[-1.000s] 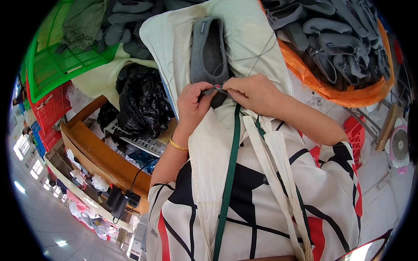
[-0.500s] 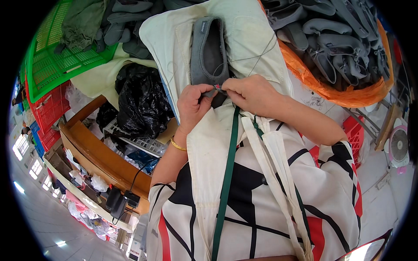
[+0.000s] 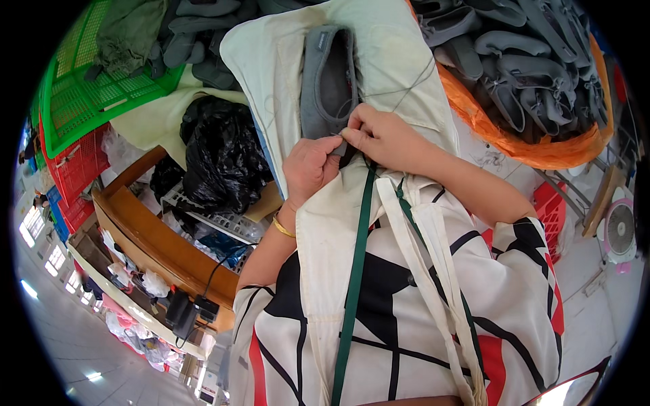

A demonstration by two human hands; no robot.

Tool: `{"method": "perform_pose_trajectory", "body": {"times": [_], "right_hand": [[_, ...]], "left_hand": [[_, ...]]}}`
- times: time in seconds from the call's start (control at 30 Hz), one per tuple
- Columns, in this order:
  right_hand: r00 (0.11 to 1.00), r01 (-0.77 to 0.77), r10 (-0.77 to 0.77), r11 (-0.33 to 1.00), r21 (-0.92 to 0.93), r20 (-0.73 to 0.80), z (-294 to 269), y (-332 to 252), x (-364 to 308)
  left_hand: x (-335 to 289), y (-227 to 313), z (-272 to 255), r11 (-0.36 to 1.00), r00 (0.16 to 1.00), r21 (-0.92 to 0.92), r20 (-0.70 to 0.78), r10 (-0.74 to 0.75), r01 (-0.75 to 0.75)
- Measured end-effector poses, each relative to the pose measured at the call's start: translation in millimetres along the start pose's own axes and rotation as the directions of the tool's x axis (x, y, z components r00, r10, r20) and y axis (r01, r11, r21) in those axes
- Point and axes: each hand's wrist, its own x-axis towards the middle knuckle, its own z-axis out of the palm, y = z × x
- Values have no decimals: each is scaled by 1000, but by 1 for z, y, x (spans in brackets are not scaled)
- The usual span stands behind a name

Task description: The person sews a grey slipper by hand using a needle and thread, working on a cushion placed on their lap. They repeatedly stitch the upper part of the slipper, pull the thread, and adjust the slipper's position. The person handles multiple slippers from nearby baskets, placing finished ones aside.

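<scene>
A grey felt slip-on shoe (image 3: 315,101) lies on a pale cloth pad over my lap, its opening facing up and its toe end toward me. At that end the fingertips of my left hand (image 3: 311,166) and my right hand (image 3: 382,139) meet in a pinch. Both hands are closed, but what lies between the fingers is too small and covered to name. Thin grey thread (image 3: 399,90) loops from near my fingers across the shoe and the pad. My fingers partly hide the shoe's toe.
On the right, an orange-lined container (image 3: 474,128) holds many grey shoes. A green plastic crate (image 3: 74,111), more grey shoes and a black plastic bag (image 3: 220,162) are at the left. A brown wooden piece (image 3: 162,230) stands lower left, and a small fan (image 3: 619,230) far right.
A small red bit seen between my fingertips is now hidden. My left hand has turned and closed in more toward the right, and my right-hand fingers have bent higher. The shoe has shifted slightly right.
</scene>
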Motion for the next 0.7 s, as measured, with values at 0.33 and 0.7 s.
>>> {"method": "perform_pose_trajectory", "body": {"times": [0.33, 0.7], "right_hand": [[939, -274, 242, 955, 110, 245, -23, -30, 12], [966, 258, -242, 937, -237, 95, -7, -13, 30]], "left_hand": [[4, -3, 3, 990, 990, -6, 7, 139, -138], [10, -1, -5, 972, 976, 98, 75, 206, -213]]}}
